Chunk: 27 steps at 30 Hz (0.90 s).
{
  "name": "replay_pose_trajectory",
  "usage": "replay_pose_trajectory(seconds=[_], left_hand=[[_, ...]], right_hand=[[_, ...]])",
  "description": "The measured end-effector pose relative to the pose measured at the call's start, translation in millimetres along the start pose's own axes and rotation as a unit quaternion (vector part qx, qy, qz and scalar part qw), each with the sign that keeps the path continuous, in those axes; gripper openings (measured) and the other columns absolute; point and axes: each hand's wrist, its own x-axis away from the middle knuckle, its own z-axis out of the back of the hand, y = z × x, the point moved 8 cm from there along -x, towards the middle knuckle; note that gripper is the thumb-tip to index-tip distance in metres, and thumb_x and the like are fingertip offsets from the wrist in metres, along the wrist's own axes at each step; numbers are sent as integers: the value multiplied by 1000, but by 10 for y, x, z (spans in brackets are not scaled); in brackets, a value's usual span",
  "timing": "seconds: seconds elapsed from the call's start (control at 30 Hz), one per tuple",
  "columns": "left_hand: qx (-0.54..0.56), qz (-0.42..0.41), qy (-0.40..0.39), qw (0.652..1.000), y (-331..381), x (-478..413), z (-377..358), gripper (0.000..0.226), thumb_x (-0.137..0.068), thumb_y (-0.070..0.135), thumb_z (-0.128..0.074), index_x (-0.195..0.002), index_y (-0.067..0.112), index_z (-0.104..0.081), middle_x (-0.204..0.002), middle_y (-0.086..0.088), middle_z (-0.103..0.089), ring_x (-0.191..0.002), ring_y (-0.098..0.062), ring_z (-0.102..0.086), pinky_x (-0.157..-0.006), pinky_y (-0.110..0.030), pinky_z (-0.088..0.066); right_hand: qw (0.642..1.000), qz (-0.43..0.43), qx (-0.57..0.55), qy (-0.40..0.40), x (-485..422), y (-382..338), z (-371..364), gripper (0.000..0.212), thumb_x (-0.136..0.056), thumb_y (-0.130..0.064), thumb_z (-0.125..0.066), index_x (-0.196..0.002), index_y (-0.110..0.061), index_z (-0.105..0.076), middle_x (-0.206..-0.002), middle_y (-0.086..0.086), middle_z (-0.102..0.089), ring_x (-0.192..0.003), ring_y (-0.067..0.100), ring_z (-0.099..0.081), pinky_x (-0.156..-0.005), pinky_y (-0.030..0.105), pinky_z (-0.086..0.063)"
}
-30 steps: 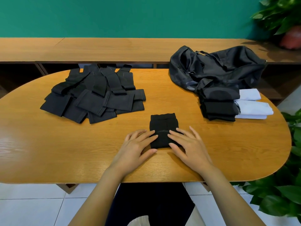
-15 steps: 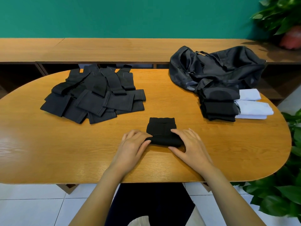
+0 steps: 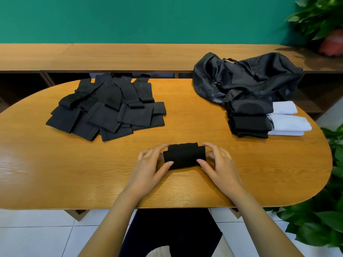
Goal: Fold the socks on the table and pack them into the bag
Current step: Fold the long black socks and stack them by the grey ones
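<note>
The fold holds best, I judge, if both ends are squeezed evenly and the rear flap is tucked flat before lifting; the left hand (image 3: 148,164) and right hand (image 3: 217,162) each pinch one end of the black sock bundle (image 3: 183,155), fingers curled round it. It is a short, thick roll on the worktop (image 3: 55,173) near the front edge, well apart from the bag (image 3: 246,76).
</note>
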Motion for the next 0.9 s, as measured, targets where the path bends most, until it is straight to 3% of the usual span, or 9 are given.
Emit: replay_pose_trajectory(seconds=[0.07,0.2,0.27,0.37,0.53,0.63,0.73,0.8,0.9], left_hand=[[12,-4,10,1000,4,8,14,54,-86,61,-42,-137,52,-25,-95,20,-57,-109,-5,-39,-91,-17,-30],[2,-18,18,1000,11,1,21,52,-90,60,-43,-139,49,-30,-91,18,-58,-101,0,-46,-93,-14,-31],[-51,-71,30,996,97,15,36,51,-94,59,-44,-140,37,-40,-102,17,-54,-100,-2,-48,-94,-26,-38],[-116,-134,20,984,201,43,10,50,-97,58,-40,-139,31,-47,-129,11,-48,-121,-8,-41,-100,-34,-38],[-154,-120,-87,977,157,-10,-185,52,-97,59,-31,-147,43,-32,-156,21,-22,-143,1,-8,-113,-26,-8],[-165,-104,-119,973,117,-35,-253,51,-98,57,-28,-148,46,-24,-158,25,-11,-145,1,0,-114,-25,-3],[-167,-103,-121,973,109,-34,-256,51,-99,56,-28,-149,46,-24,-158,25,-10,-146,0,0,-114,-25,-2],[-169,-100,-120,973,105,-36,-256,51,-99,56,-27,-149,47,-24,-158,26,-11,-145,0,0,-113,-25,-2],[-159,-95,-116,976,118,-42,-243,55,-96,60,-28,-148,46,-26,-158,25,-13,-144,1,-2,-114,-26,-4]], right_hand=[[1000,0,-11,12,4,12,15,57,-90,-46,-58,-140,-32,-35,-88,-17,-61,-117,4,-40,-105,22,-22],[999,-1,-39,38,10,74,29,56,-86,-53,-54,-135,-39,-32,-74,-14,-60,-103,6,-51,-105,26,-28],[998,-4,-56,41,2,110,16,56,-85,-58,-49,-136,-40,-33,-70,-14,-59,-97,9,-56,-105,28,-31],[997,-14,-64,36,-16,158,-12,56,-85,-59,-47,-136,-39,-35,-70,-15,-62,-102,13,-57,-101,28,-32],[998,-4,-41,49,-5,123,15,47,-92,-52,-48,-132,-29,-48,-83,-16,-65,-104,6,-52,-99,35,-40],[989,74,71,103,33,-51,87,43,-96,-48,-45,-128,-22,-56,-115,-6,-57,-110,7,-45,-95,40,-45],[977,147,135,79,52,-173,26,43,-97,-44,-44,-132,-23,-58,-143,-2,-48,-135,15,-37,-111,37,-26],[976,152,151,41,35,-170,-61,45,-100,-47,-36,-131,-25,-60,-140,-7,-53,-135,10,-39,-118,35,-16],[982,127,139,30,-1,-110,-99,50,-101,-50,-28,-127,-26,-64,-132,-12,-60,-126,5,-48,-119,35,-13]])
